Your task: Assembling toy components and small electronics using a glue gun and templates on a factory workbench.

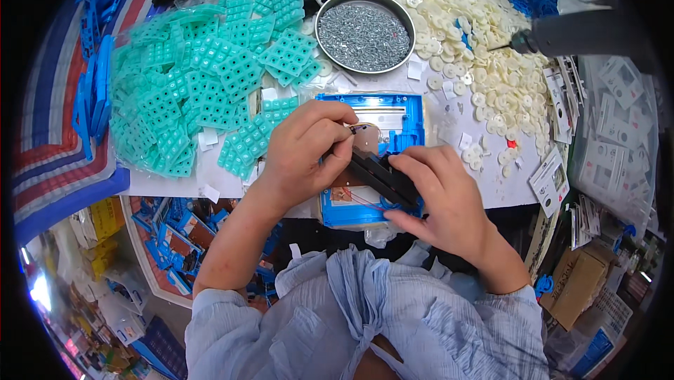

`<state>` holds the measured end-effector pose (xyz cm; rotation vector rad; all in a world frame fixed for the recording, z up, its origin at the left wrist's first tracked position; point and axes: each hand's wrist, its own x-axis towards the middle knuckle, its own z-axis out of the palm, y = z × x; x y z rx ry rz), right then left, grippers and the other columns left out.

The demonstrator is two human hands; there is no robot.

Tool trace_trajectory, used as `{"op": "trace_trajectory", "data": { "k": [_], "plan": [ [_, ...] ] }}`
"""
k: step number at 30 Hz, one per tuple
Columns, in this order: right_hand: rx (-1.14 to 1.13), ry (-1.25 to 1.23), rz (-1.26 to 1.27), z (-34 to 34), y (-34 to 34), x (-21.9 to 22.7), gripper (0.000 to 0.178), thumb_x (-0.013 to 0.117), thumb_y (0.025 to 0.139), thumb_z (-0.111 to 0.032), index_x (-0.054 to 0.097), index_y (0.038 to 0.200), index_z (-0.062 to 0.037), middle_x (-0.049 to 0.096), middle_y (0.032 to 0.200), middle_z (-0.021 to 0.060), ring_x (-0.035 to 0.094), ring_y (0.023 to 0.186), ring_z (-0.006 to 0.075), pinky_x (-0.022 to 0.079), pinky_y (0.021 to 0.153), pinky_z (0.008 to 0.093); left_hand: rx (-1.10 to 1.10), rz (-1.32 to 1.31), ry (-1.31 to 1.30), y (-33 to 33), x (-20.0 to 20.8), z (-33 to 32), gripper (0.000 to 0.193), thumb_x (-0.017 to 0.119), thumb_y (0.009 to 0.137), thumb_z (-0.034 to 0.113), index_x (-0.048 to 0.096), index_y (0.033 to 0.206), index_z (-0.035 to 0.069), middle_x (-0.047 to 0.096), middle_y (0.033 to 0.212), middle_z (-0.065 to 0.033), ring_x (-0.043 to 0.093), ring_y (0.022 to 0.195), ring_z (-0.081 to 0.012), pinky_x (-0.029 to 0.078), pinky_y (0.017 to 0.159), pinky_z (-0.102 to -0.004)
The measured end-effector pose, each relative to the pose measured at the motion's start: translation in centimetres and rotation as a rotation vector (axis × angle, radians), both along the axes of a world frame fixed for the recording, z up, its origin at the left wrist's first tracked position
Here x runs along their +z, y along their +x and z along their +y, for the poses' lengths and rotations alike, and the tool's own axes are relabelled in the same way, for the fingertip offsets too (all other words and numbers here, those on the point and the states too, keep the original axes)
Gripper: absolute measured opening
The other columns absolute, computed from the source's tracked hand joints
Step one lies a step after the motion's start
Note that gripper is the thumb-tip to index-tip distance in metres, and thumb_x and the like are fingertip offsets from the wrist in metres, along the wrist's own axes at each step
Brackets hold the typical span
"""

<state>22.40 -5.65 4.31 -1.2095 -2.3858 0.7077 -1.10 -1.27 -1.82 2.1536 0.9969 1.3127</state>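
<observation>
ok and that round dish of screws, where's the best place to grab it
Probably by the near wall of the round metal dish, coming from the person's side. Its raised rim gives the fingers an edge, and some table shows in front, while cream discs crowd its right. It is open-topped and loaded with screws, so keep it level.

head view | from head height | faces down | wide fisheye | near worktop [495, 187]
</observation>
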Motion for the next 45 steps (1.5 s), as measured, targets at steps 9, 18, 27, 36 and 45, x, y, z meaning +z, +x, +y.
{"op": "trace_trajectory", "data": {
  "k": [9, 18, 27, 36, 45],
  "plan": [
    [0.137, -0.027, 0.094, 3.1, 1.1, -0.1, 0.056, 0.074, 0.069, -0.006, 0.060, 0.123, -0.0044, 0.065, 0.108, 0.0118, 0.059, 0.096, 0.0340, 0.052, 0.082, 0.0408, -0.051, 0.103, -0.041, -1.4, 0.9, 0.8, 0.019, 0.075, 0.075, 0.000, 0.065, 0.091, 0.006, 0.067, 0.101, -0.0092, 0.065, 0.087, -0.0282, 0.052, 0.073, -0.0373],
    [0.199, 0.019, 0.149, 4.6, 0.6, -1.5, 0.062, 0.077, 0.063, 0.001, 0.059, 0.122, -0.0042, 0.065, 0.113, 0.0113, 0.059, 0.099, 0.0347, 0.052, 0.084, 0.0417, -0.260, 0.181, -0.340, -2.1, 2.9, 2.5, 0.016, 0.072, 0.081, 0.002, 0.072, 0.096, 0.006, 0.063, 0.089, -0.0075, 0.062, 0.083, -0.0239, 0.048, 0.071, -0.0334],
    [0.205, 0.018, 0.111, 4.5, 0.4, -1.6, 0.062, 0.077, 0.062, 0.002, 0.059, 0.120, -0.0020, 0.064, 0.114, 0.0140, 0.060, 0.100, 0.0359, 0.052, 0.084, 0.0427, -0.467, 0.257, -0.432, -1.7, 3.1, 4.3, 0.016, 0.069, 0.084, 0.009, 0.072, 0.099, 0.005, 0.060, 0.084, -0.0096, 0.060, 0.081, -0.0303, 0.046, 0.072, -0.0399],
    [0.213, 0.004, 0.088, 4.8, 0.2, -1.3, 0.060, 0.076, 0.062, 0.001, 0.060, 0.119, -0.0013, 0.063, 0.114, 0.0143, 0.060, 0.099, 0.0354, 0.053, 0.083, 0.0423, -0.546, 0.345, -0.430, -1.4, 3.3, 5.5, 0.015, 0.067, 0.084, 0.009, 0.069, 0.097, 0.003, 0.059, 0.084, -0.0113, 0.060, 0.081, -0.0341, 0.046, 0.071, -0.0435],
    [0.206, 0.017, 0.085, 4.8, 0.1, -1.5, 0.059, 0.076, 0.062, 0.001, 0.061, 0.118, 0.0006, 0.064, 0.111, 0.0144, 0.060, 0.097, 0.0348, 0.052, 0.081, 0.0420, -0.465, 0.450, -0.241, -1.0, 3.9, 4.8, 0.014, 0.068, 0.083, 0.008, 0.069, 0.096, 0.004, 0.059, 0.083, -0.0110, 0.061, 0.076, -0.0330, 0.049, 0.066, -0.0429]
  ]
}}
